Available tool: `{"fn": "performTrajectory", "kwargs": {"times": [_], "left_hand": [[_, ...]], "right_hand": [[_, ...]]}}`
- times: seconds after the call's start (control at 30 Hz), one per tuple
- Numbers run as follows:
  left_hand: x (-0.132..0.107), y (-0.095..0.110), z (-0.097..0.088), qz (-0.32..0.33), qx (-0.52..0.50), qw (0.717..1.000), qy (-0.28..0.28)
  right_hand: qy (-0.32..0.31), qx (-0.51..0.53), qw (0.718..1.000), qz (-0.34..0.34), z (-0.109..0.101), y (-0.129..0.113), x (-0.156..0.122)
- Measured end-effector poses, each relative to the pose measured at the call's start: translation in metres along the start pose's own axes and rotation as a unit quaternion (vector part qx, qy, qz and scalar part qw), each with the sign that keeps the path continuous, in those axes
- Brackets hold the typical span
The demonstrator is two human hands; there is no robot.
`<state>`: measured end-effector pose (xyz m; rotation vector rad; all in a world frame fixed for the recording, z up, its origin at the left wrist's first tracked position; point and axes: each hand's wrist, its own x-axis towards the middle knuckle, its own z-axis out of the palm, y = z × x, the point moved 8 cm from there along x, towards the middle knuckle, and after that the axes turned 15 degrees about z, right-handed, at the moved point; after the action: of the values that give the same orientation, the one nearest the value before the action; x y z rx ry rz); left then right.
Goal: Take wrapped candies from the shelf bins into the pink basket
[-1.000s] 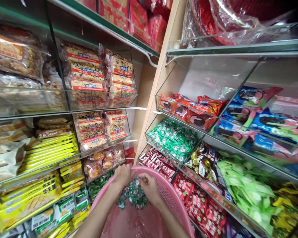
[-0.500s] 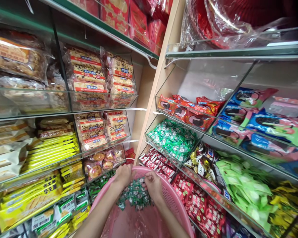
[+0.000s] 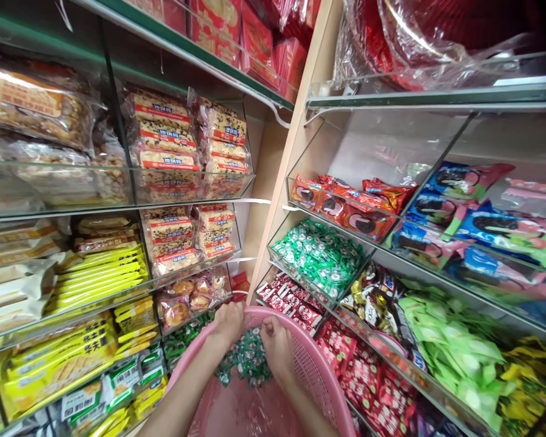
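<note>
A pink plastic basket (image 3: 335, 382) with a perforated side is in front of me at the bottom middle. Green-wrapped candies (image 3: 249, 359) are heaped toward its far side, between my forearms. My left hand (image 3: 229, 323) is closed at the far left part of the rim, its knuckles up and its fingertips hidden. Just inside the right side of the basket my right hand (image 3: 277, 341) is curled shut above the candies, thumb against fingers. Whatever lies in either hand is too small or hidden to make out.
Glass-fronted shelves meet in a corner around me. A bin of green candies (image 3: 317, 255) is above the basket on the right, with red-and-white packets (image 3: 291, 298) below it. Yellow wafer packs (image 3: 64, 358) fill the left. Glass shelf edges jut out close by.
The view has shifted slightly. My right hand's fingers are curled a little tighter, and it has moved slightly left. My left hand stays at the rim.
</note>
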<state>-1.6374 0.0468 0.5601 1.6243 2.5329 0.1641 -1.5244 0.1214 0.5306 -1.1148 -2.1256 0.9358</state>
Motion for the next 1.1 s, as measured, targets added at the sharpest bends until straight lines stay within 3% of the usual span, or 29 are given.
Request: {"fn": "performTrajectory", "kwargs": {"times": [0.23, 0.37, 0.47, 0.57, 0.67, 0.73, 0.9, 1.1], "left_hand": [[0.001, 0.001, 0.002, 0.002, -0.004, 1.000, 0.000], [0.002, 0.001, -0.001, 0.006, -0.006, 1.000, 0.008], [0.002, 0.000, -0.004, 0.006, -0.006, 1.000, 0.016], [0.000, -0.005, -0.007, 0.002, -0.012, 1.000, 0.024], [-0.003, -0.011, -0.007, -0.006, -0.021, 0.999, 0.027], [-0.005, -0.013, -0.008, -0.012, -0.023, 0.999, 0.028], [-0.005, -0.014, -0.009, -0.010, -0.026, 0.999, 0.042], [-0.007, -0.018, -0.010, -0.016, -0.018, 0.999, 0.045]], "right_hand": [[0.003, -0.070, 0.998, 0.000, 0.002, 0.004, 0.000], [0.007, -0.065, 0.998, -0.020, -0.014, -0.017, -0.004], [0.029, -0.020, 0.996, -0.078, -0.045, -0.056, -0.002], [0.085, -0.003, 0.988, -0.130, -0.091, -0.098, 0.013], [0.146, -0.089, 0.975, -0.141, -0.129, -0.128, 0.044], [0.168, -0.187, 0.963, -0.098, -0.142, -0.135, 0.070], [0.155, -0.346, 0.925, 0.037, -0.141, -0.126, 0.109], [0.133, -0.380, 0.914, 0.051, -0.128, -0.118, 0.112]]}}
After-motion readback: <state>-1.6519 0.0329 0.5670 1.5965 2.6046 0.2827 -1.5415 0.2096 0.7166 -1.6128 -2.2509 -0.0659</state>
